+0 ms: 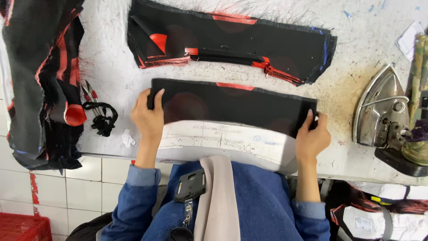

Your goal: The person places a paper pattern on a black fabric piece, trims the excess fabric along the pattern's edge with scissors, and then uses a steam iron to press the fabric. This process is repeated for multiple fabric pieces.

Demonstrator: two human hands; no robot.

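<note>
While hands grip black strip (232, 105) — iron (381, 111) right, snips (91, 96) left.

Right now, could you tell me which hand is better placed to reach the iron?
Probably the right hand. It grips the right end of the black fabric panel, nearest the iron resting on the table's right side. The left hand holds the panel's far end, near the thread snips.

Bare table (352, 53) lies open between fabric stack (232, 42) and iron (381, 111).
</note>
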